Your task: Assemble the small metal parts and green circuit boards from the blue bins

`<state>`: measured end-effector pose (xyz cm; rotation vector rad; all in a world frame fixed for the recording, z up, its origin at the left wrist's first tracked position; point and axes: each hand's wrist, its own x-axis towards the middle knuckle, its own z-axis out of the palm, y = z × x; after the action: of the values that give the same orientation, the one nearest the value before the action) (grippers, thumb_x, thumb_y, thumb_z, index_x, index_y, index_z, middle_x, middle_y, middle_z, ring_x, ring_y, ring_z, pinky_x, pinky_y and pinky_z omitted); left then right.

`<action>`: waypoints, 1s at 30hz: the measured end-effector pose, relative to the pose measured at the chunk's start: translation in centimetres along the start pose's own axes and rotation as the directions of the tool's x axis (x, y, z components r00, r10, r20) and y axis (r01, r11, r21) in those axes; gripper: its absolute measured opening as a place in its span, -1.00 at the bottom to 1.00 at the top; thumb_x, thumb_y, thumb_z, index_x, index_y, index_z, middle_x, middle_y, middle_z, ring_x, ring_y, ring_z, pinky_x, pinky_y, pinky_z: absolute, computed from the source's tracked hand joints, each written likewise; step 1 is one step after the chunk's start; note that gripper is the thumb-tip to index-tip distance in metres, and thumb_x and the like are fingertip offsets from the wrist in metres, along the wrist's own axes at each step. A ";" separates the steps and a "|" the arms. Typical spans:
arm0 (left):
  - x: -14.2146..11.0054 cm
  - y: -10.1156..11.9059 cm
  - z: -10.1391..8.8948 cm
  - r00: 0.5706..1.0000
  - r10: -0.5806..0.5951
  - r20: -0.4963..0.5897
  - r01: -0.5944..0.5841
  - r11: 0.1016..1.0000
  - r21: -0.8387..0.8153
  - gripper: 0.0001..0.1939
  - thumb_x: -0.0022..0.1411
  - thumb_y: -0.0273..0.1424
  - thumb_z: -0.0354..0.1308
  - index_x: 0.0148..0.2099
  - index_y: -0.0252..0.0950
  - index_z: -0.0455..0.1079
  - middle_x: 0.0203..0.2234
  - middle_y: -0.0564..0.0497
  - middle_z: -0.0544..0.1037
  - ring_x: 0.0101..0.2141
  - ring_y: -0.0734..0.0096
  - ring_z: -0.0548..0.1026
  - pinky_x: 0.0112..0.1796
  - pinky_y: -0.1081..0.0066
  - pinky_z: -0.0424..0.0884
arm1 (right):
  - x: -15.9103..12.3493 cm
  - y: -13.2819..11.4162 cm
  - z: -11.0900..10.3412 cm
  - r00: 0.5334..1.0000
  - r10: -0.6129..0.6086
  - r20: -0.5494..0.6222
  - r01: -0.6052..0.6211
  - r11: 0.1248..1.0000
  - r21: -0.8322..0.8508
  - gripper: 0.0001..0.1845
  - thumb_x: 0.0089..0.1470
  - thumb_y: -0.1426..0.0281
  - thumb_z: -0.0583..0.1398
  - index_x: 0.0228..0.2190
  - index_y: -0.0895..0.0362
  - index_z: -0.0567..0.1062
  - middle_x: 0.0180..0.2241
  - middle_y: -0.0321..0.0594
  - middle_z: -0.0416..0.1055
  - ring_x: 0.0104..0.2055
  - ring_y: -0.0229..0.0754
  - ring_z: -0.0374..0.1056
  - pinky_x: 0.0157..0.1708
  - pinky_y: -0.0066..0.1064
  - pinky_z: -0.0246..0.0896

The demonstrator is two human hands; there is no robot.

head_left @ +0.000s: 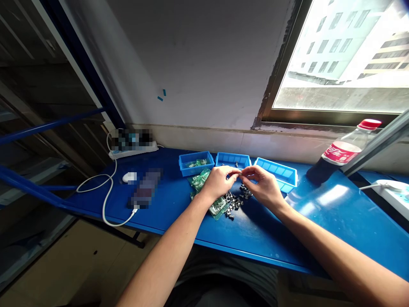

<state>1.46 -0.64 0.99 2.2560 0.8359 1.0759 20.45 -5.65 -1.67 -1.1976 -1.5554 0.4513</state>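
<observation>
My left hand (220,182) and my right hand (260,183) meet fingertip to fingertip above the blue table. Both are closed in a pinch, on something too small to make out. Below them lies a loose pile of small metal fittings (234,204), dark and silvery. Green-tinted plastic packets (217,208) with thin metal pieces inside sit under and beside my left hand. Just behind my hands stands a blue bin (232,158) with a small metal piece in it. To its left, another blue bin (195,170) holds green packets. A third blue bin (291,184) is partly hidden by my right hand.
A cola bottle (343,153) with a red cap stands at the right by a slanted metal bar (380,140). On the left are a phone (145,189) with a white cable (110,187), a white mouse-like object (129,177) and a power strip (134,150). A wall and window rise behind.
</observation>
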 end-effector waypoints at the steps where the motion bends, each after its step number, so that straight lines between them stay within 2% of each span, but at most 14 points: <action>1: 0.0 0.0 0.0 1.000 -0.003 -0.003 0.003 1.000 0.004 -0.78 0.39 -0.48 0.24 -0.02 -0.25 0.69 -0.09 -0.03 0.75 -0.11 0.24 0.71 0.03 0.27 0.61 | 0.0 0.0 0.0 1.000 0.000 0.005 0.000 1.000 -0.010 -0.77 0.23 0.18 0.35 -0.15 0.03 0.58 -0.21 -0.16 0.62 -0.22 -0.04 0.59 -0.15 -0.14 0.55; 5: -0.1 0.2 -0.1 1.000 -0.020 0.000 0.020 0.999 0.043 -0.80 0.43 -0.38 0.22 -0.06 -0.26 0.69 -0.15 -0.04 0.76 -0.15 0.22 0.70 -0.06 0.29 0.60 | 0.1 -0.1 0.0 1.000 -0.030 0.008 0.030 0.999 -0.042 -0.71 0.28 0.17 0.30 -0.03 0.02 0.58 -0.20 -0.13 0.60 -0.22 -0.04 0.56 -0.17 -0.14 0.55; 10: -0.1 0.3 -0.1 0.998 -0.041 0.051 0.040 0.999 0.033 -0.74 0.46 -0.28 0.20 -0.13 -0.25 0.71 -0.21 -0.03 0.77 -0.18 0.21 0.71 -0.14 0.31 0.57 | 0.1 0.4 -0.1 0.997 -0.072 0.020 0.073 0.996 -0.057 -0.84 0.25 0.21 0.33 -0.18 0.00 0.60 -0.21 -0.18 0.61 -0.25 -0.07 0.56 -0.19 -0.16 0.54; 17: -0.1 0.1 0.1 0.997 -0.076 0.004 0.076 0.997 -0.006 -0.80 0.35 -0.46 0.28 -0.06 -0.26 0.70 -0.14 -0.05 0.76 -0.13 0.21 0.72 -0.06 0.30 0.62 | 0.0 0.3 -0.2 0.997 -0.065 0.047 0.067 0.997 -0.040 -0.87 0.27 0.25 0.30 -0.19 -0.01 0.61 -0.18 -0.19 0.63 -0.18 -0.03 0.59 -0.09 -0.11 0.54; 22: -0.1 0.1 0.0 0.995 -0.102 0.005 0.102 0.995 -0.013 -0.80 0.28 -0.54 0.32 -0.09 -0.24 0.69 -0.21 -0.01 0.76 -0.20 0.26 0.72 -0.11 0.31 0.64 | -0.1 -0.2 -0.1 0.999 0.032 0.030 -0.032 0.999 -0.020 -0.80 0.24 0.17 0.33 -0.19 0.02 0.59 -0.22 -0.16 0.65 -0.21 0.00 0.61 -0.21 -0.16 0.54; 25: -0.1 0.0 -0.1 0.996 -0.091 -0.003 0.090 0.996 -0.018 -0.79 0.27 -0.58 0.31 -0.10 -0.25 0.68 -0.19 -0.01 0.76 -0.18 0.27 0.71 -0.08 0.31 0.64 | -0.1 -0.2 0.0 0.998 0.044 0.039 -0.044 0.999 -0.018 -0.80 0.22 0.17 0.34 -0.22 0.02 0.58 -0.23 -0.16 0.65 -0.21 -0.01 0.60 -0.19 -0.15 0.54; 30: -0.1 0.1 0.0 0.994 -0.111 -0.002 0.111 0.994 -0.004 -0.58 0.27 -0.58 0.30 0.14 -0.19 0.57 -0.19 0.03 0.76 -0.17 0.27 0.72 -0.05 0.31 0.63 | 0.0 0.0 0.1 0.998 0.048 0.045 -0.048 0.999 -0.009 -0.82 0.19 0.25 0.32 -0.18 0.03 0.53 -0.23 -0.17 0.62 -0.22 -0.04 0.58 -0.16 -0.15 0.53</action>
<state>1.43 -0.74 1.06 2.1772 0.9477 1.0289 20.37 -5.66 -1.72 -1.2405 -1.5704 0.5077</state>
